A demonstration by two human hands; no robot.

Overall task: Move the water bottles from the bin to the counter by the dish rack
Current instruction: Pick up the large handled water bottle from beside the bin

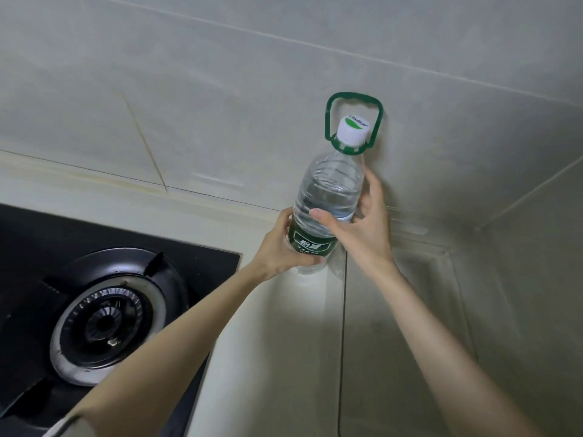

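Two hands reach past the stove and clamp one water bottle above the counter by the wall: left hand round its labelled base, right hand round its middle. Full, probably heavy and slick; the green handle offers a surer hold.

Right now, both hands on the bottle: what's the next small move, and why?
Probably set the bottle down upright on the counter by the wall: left hand grips its labelled lower part, right hand its middle, and I cannot tell whether it rests yet.
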